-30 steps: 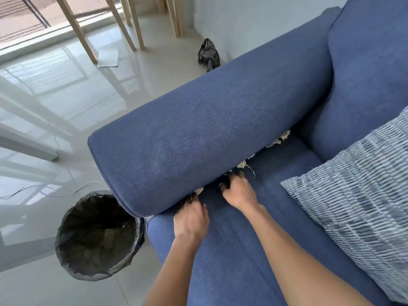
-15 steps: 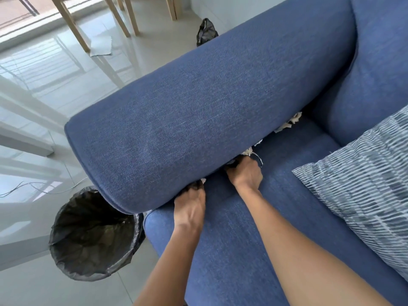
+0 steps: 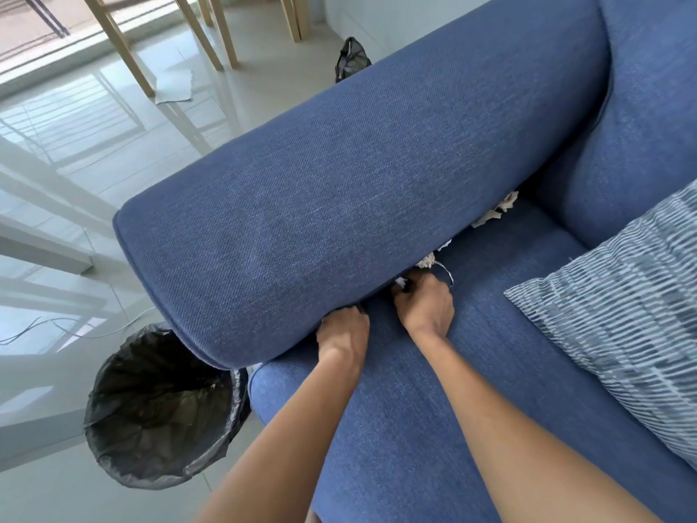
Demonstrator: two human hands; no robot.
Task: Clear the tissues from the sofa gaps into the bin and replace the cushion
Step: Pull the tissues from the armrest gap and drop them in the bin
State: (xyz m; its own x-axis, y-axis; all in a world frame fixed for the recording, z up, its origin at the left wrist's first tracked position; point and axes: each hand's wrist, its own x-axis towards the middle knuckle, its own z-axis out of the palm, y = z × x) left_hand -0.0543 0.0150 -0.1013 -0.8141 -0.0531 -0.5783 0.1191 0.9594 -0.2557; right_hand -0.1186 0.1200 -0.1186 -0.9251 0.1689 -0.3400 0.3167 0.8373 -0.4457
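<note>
Crumpled white tissues (image 3: 496,211) poke out of the gap between the blue sofa armrest (image 3: 358,190) and the seat (image 3: 433,428). More tissue (image 3: 428,261) shows just beyond my right hand (image 3: 424,305), whose fingers curl into the gap around a small white scrap. My left hand (image 3: 341,334) reaches into the same gap nearer the front; its fingertips are hidden under the armrest. A bin lined with a black bag (image 3: 158,409) stands on the floor beside the sofa's front corner. A striped blue cushion (image 3: 622,315) lies on the seat at the right.
Glossy tiled floor (image 3: 94,145) stretches left, with wooden furniture legs (image 3: 124,47), a paper sheet (image 3: 175,86), a dark bag (image 3: 350,62) behind the armrest and a thin cable (image 3: 56,328) near the bin.
Both hands have pushed further into the gap, and the right hand's fingers have curled in around a tissue scrap. The view has shifted slightly closer.
</note>
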